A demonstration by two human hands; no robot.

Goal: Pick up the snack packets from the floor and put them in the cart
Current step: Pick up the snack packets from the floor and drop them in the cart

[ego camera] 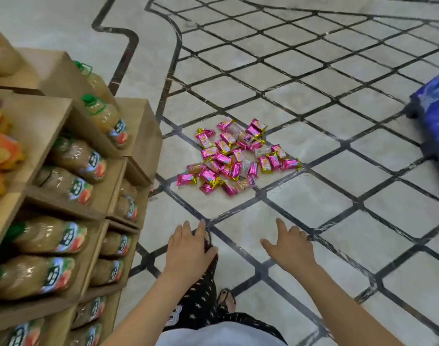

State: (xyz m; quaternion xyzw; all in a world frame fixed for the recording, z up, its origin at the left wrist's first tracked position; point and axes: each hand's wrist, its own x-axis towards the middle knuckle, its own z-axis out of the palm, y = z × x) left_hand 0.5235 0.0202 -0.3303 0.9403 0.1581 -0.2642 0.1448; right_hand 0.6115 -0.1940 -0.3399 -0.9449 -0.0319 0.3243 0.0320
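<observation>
snack packets [234,156] in a loose heap on the floor [313,196], on the far side of both hands and well apart from them, just right of the cardboard shelf [138,126]. mostly pink foil with gold crimped ends, a few clear wraps mixed in; many overlapping, some lying flat at the fringe.

left hand [188,248] and right hand [292,248] out low over the tiles, palms down, fingers [201,228] straight and spread, holding nothing.

probably very light, crinkly and slick; soft inside by the look, so likely to crush under a hard squeeze. best scooped several at a time from the heap's near edge with both hands cupped, or pinched singly at a crimped end. expect slipping out of a big handful, and skating over the polished tile when pushed.

to the left, shelf stacked with juice bottles [76,158], its corner close to the heap's left side: little elbow room there. near side open, bare tile between hands and heap. sandalled foot [227,299] below the left hand, well short of the pile. far and right of the heap, open floor up to a blue bulk [435,113] on a dark frame at the right edge; possibly the cart, cannot tell, blurred and cut off. if so, a short carry rightward over bare tile.
</observation>
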